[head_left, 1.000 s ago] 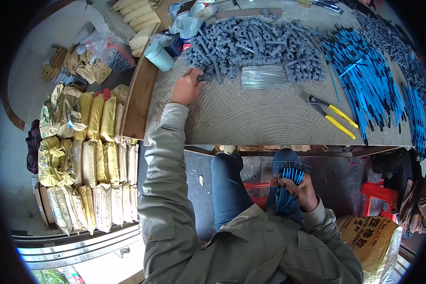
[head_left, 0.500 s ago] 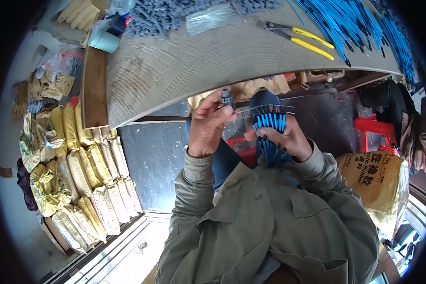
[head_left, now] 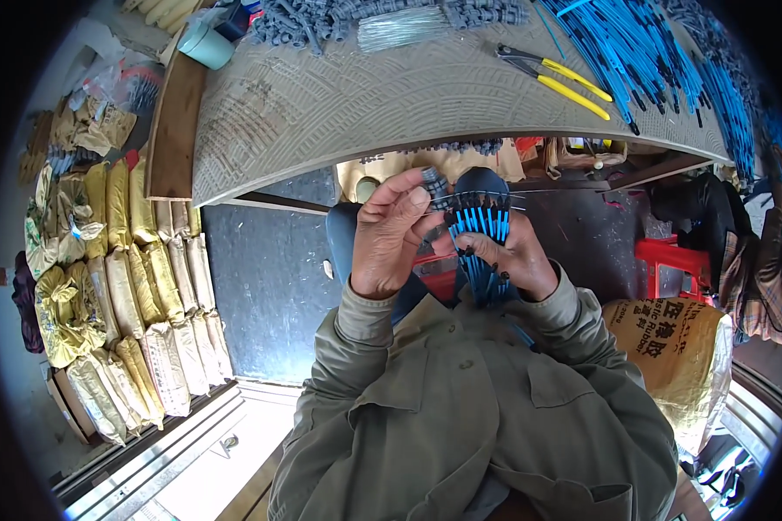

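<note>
My left hand [head_left: 389, 230] pinches a small grey ribbed plastic piece [head_left: 435, 182] between thumb and fingers, just left of the wire ends. My right hand [head_left: 520, 256] is closed round a bundle of thin blue tubes [head_left: 480, 227] with black ends, its thumb lying across the front. Thin metal wires [head_left: 500, 194] run crosswise at the top of the bundle, toward the grey piece. Whether a wire has entered the piece is too small to tell. Both hands are over my lap, below the table's near edge.
On the textured table [head_left: 339, 113] lie yellow-handled pliers [head_left: 573, 82], piled grey plastic pieces [head_left: 308, 24], a bundle of wires [head_left: 400, 30] and blue tubes [head_left: 621, 56]. Filled bags [head_left: 135, 286] are stacked at left. A red stool [head_left: 673, 260] and a sack [head_left: 660, 343] stand at right.
My left hand has brought the grey piece closer to the bundle and tilted it. The right hand keeps its hold. The whole view has shifted slightly.
</note>
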